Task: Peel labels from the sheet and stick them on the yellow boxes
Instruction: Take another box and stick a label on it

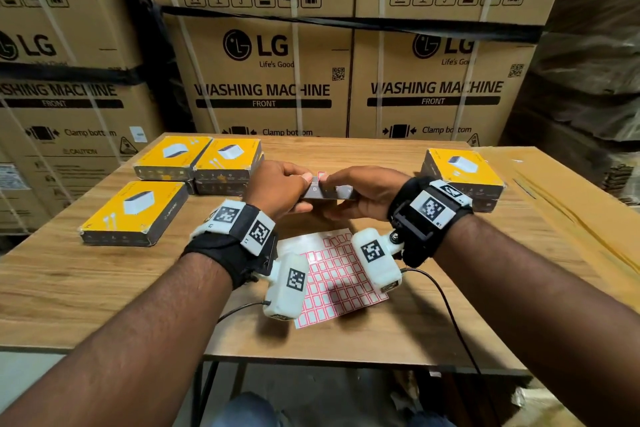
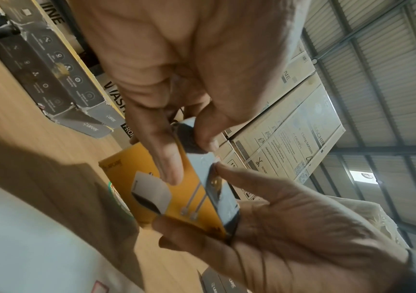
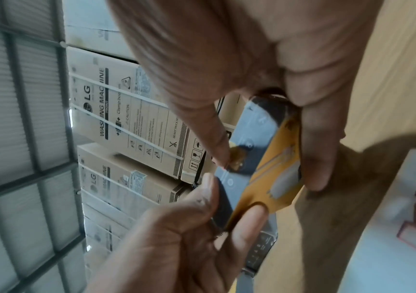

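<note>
- Box [image 1: 327, 191], yellow-faced with grey sides, held up off the table [image 1: 398, 333] between both hands, above the middle of the tabletop, grey side edge turned up toward the head camera
- Left hand [image 1: 277, 189] gripping the box's left end, thumb on the grey side, fingers curled under against the yellow face
- Right hand [image 1: 363, 191] holding the box's right end, fingers wrapped underneath, index fingertip pressing on the grey side close to the left thumb
- Small red-edged label [image 1: 322, 174] just at those two fingertips on the top of the box; cannot tell whether fully stuck down
- Label sheet [image 1: 332, 279], white with rows of red-bordered labels, lying flat near the front edge of the table, under the wrists, partly hidden by the wrist cameras
- Single yellow box [image 1: 135, 215] flat near the left edge
- Group of yellow boxes [image 1: 197, 158] stacked at the far left corner
- Stack of yellow boxes [image 1: 462, 173] toward the far right corner
- Large cardboard cartons [image 1: 263, 55] printed "WASHING MACHINE" standing behind the far edge
</note>
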